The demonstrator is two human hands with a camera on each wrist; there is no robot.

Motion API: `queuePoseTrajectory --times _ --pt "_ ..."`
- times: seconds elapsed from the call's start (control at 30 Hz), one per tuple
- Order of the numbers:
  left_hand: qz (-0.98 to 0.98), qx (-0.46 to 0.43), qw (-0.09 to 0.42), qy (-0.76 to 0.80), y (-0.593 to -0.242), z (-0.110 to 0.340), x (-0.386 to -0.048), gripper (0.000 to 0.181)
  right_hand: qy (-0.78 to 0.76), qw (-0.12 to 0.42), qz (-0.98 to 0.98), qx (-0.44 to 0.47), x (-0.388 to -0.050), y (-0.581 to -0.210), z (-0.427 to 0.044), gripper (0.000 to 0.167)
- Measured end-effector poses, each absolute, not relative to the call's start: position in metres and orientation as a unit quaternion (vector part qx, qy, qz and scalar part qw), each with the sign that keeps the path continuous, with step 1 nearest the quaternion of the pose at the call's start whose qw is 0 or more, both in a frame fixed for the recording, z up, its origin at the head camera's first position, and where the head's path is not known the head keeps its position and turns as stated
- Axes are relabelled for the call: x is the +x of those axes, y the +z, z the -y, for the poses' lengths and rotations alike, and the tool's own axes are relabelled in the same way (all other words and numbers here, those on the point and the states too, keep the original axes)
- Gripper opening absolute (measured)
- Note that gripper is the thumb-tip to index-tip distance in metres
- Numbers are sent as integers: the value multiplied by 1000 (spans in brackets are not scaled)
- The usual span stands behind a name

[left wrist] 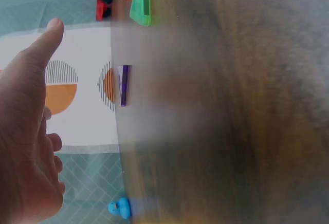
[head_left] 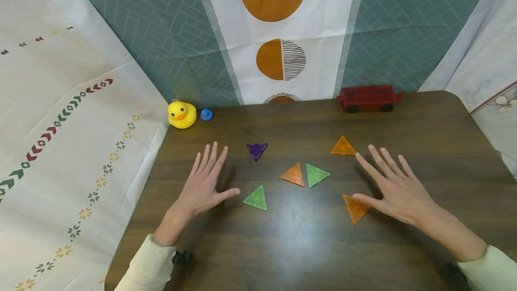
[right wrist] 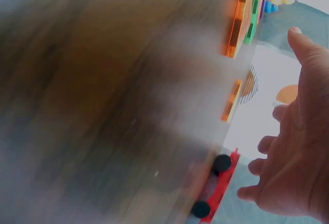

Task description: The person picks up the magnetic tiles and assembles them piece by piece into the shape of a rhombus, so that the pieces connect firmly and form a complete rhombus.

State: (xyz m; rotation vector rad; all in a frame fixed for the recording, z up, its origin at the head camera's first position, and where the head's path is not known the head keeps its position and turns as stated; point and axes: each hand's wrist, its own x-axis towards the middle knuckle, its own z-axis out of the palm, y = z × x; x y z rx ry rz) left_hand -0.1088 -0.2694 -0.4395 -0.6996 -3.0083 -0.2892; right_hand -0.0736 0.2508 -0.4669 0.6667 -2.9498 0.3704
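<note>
My left hand, fingers straight and thumb out, hovers above the table's left part and holds nothing. Just right of its thumb lies a green triangle tile; a purple triangle tile is farther back. My right hand is also spread and bare. Its thumb overlaps an orange triangle tile in the head view, and its index fingertip appears beside another orange tile. In the right wrist view, the right hand is off the table. Between the hands, a third orange tile lies beside a second green tile.
A yellow rubber duck and a small blue duck stand at the back left edge of the brown table. At the back right stands a red toy wagon. Patterned cloths hang behind and at the sides.
</note>
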Motion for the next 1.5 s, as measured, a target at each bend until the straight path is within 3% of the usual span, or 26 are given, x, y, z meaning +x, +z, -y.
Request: queuePoseTrajectory --times 0.47,0.73,1.07,1.5 --pt "957 -207 -42 -197 -437 256 -134 133 195 30 944 266 -96 -466 -210 119" --pt "937 -209 -69 -272 -441 247 -149 112 274 37 911 307 -109 -471 -190 123" --pt "924 -179 -81 -329 -452 235 -165 102 347 -33 896 275 -119 -473 -166 112" --pt "933 -137 -58 -327 -472 218 -178 90 377 -32 875 301 -128 -487 -140 95"
